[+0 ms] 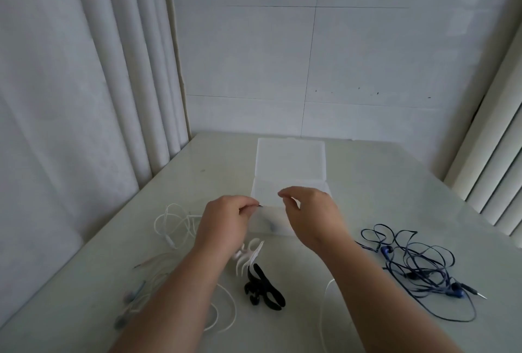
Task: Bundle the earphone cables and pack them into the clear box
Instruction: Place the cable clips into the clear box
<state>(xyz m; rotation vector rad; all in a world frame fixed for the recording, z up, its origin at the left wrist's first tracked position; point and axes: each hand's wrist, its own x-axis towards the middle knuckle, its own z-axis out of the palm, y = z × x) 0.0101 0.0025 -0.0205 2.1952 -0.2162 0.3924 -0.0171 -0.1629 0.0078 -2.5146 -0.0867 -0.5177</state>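
Note:
The clear box (pixel 291 163) lies open at the table's middle, its lid folded back. Just in front of it my left hand (pixel 226 222) is raised and pinches a dark metal plug tip (pixel 260 205) between thumb and forefinger. My right hand (pixel 310 211) hovers beside it over the box's base, thumb and forefinger pinched together, apparently on a thin white cable. A white cable (pixel 324 296) loops out from under my right forearm. Tangled white earphones (pixel 172 225) lie at the left and tangled dark blue earphones (pixel 418 265) at the right.
White cable clips (pixel 248 253) and black cable clips (pixel 262 287) lie between my forearms. Pale earphones with bluish buds (pixel 132 293) and a white cable loop (pixel 226 310) lie near left. Curtains hang on both sides and a wall stands behind the table (pixel 381 183).

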